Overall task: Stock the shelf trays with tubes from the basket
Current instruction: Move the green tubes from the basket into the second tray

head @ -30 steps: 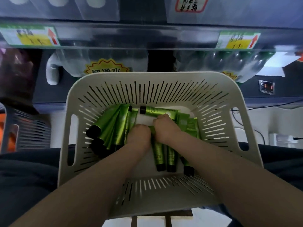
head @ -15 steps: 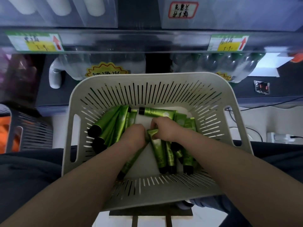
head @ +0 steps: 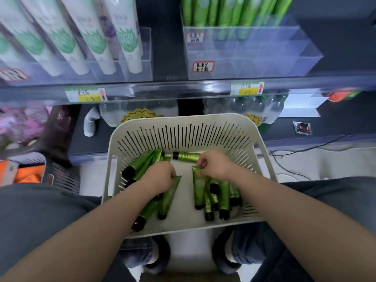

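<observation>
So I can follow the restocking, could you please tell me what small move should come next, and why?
Probably lift both hands clear of the basket: the left hand and right hand each pinch green tubes by the crimped end, and the clear tray above holds matching tubes only at its back.

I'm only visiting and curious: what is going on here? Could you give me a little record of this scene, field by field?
Place: shop shelf; clear tray holding shelf tubes, green; white tubes in the tray beside it
Basket: pale slotted basket below the shelf
Contents: loose tubes, green with black caps
Left hand: left hand grips the flat end of the left tube
Right hand: right hand pinches the flat end of the right tube
Stage: both held tubes inside the basket, not yet at the shelf
</observation>
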